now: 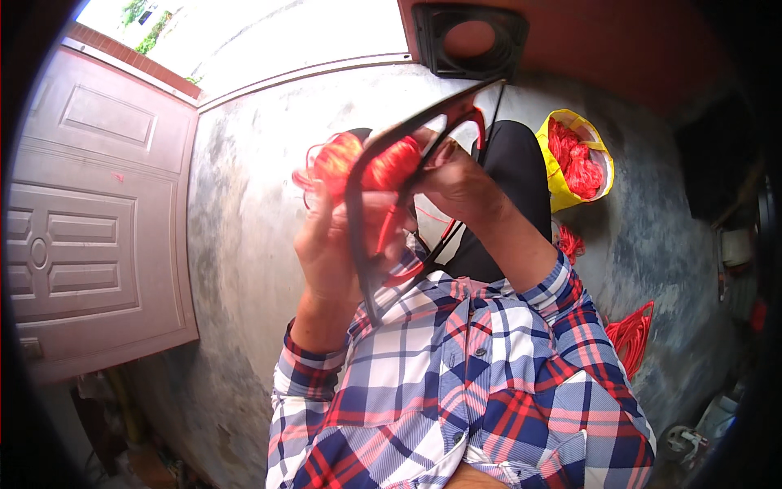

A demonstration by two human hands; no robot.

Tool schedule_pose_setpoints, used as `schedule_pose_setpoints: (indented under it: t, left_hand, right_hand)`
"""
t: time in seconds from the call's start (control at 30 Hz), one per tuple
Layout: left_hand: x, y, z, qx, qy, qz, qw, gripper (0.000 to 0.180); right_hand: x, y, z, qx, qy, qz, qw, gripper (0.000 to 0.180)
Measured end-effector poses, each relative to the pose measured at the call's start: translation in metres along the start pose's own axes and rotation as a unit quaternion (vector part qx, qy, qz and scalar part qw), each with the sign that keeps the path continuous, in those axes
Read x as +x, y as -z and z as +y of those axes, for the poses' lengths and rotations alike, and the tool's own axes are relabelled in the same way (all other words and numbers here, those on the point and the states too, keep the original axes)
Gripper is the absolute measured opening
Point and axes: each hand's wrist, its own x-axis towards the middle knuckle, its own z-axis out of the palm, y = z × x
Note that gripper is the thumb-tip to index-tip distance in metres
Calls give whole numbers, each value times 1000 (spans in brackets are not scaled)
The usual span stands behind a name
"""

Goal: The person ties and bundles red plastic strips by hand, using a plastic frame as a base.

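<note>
In front of my lap I hold up a bundle of shiny red cord [332,163], loose loops hanging off its left side. My left hand [322,236] is closed around its lower part, thumb up. A thin dark angular frame [355,204] with red cord along some bars crosses in front of the bundle and my left palm. My right hand [458,181] is closed on the frame's inner bar, at the right end of the bundle. Bars and blur partly hide the fingers, and the frame's kind is unclear.
A yellow bag [555,181] holding more red cord stands right of my knee. Red cord also lies in a small tangle [570,243] and a larger coil [630,341] on the grey floor [244,204]. A black square frame [432,41] is ahead; a panelled door [163,244] stands left.
</note>
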Motion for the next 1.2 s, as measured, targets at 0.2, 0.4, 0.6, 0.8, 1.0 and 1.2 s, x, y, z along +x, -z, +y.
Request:
schedule_pose_setpoints:
  t: [0.2, 0.4, 0.6, 0.8, 1.0, 1.2]
  left_hand:
    - [6, -4, -5, -7, 17, 96, 995, 60]
    - [9, 10, -8, 27, -30, 123, 992, 26]
    - [14, 19, -4, -5, -63, 21, 998, 32]
    - [4, 33, 2, 3, -104, 17, 994, 37]
    - [10, 41, 12, -7, -36, 29, 999, 32]
    - [17, 61, 13, 26, 52, -118, 991, 35]
  right_hand:
    - [-16, -6, -11, 17, 22, -16, 999, 52]
    - [-37, -21, -8, -226, 76, 112, 965, 52]
    - [-35, -28, -15, -184, 143, 109, 966, 44]
    - [-53, 5, -45, 116, 87, 101, 984, 35]
    - [-73, 2, 8, -215, -38, 64, 974, 36]
    - [-40, 31, 14, -300, 6, 172, 938, 29]
